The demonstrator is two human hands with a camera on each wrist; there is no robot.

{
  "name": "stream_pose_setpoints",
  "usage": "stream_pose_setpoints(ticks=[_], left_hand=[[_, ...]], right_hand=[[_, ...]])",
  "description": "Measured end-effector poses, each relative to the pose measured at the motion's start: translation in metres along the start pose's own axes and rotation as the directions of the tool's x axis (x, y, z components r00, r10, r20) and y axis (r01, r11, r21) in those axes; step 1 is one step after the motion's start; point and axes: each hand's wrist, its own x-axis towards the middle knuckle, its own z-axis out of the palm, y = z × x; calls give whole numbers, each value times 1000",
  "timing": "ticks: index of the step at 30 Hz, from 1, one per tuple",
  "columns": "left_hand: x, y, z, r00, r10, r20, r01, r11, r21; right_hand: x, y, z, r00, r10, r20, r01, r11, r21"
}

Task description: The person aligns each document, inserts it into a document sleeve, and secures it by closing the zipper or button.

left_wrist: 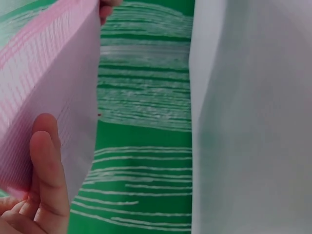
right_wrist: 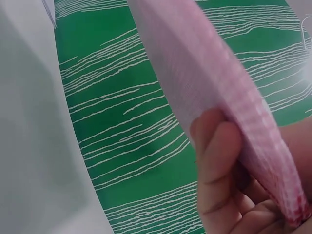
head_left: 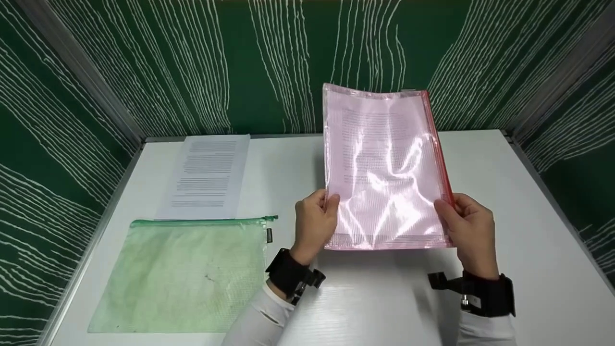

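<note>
Both hands hold up a pink translucent zip pouch (head_left: 379, 168), with a printed sheet showing through its front. The left hand (head_left: 314, 221) pinches its left edge near the bottom, thumb in front and fingers behind. On the opposite side, the right hand (head_left: 471, 228) grips the edge with the red zipper (head_left: 439, 149) in the same way. Glare covers much of the pouch's lower half. The left wrist view shows fingers (left_wrist: 48, 165) against the back of the pouch. Curled fingers (right_wrist: 219, 151) also press its back in the right wrist view.
A green zip pouch (head_left: 187, 278) lies flat at the left of the white table (head_left: 543, 269). Behind it lies printed paper (head_left: 206, 178), its lower edge at the green zipper. Green panels with white wavy lines (head_left: 274, 62) enclose the table's back and sides.
</note>
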Motion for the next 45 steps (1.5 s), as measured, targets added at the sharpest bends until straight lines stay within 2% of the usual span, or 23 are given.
stream_pose_setpoints(ticks=[3,7,12,18,23,30,36,45], left_hand=[[4,0,7,1000,-4,-18,4,1000,-4],[8,-2,18,1000,-15,-25,15,1000,-6],[11,-6,32,998,-67,-9,67,998,-6],[12,-14,44,995,-99,-2,99,995,12],[12,-22,52,993,-120,9,120,992,42],[13,-32,59,995,-104,10,102,986,130],[12,-33,64,991,-130,16,127,983,135],[12,-38,73,980,-195,41,189,974,125]], right_hand=[[1,0,-2,1000,11,-25,-9,998,55],[2,0,-5,999,27,-47,-24,997,73],[3,1,-7,997,35,-72,-28,996,88],[5,3,-5,995,46,-87,-43,999,32],[8,6,-4,996,66,-56,-66,998,1],[12,16,-5,999,44,-1,-44,997,-70],[14,21,-6,999,51,19,-48,993,-107],[20,31,-7,996,79,29,-77,996,-50]])
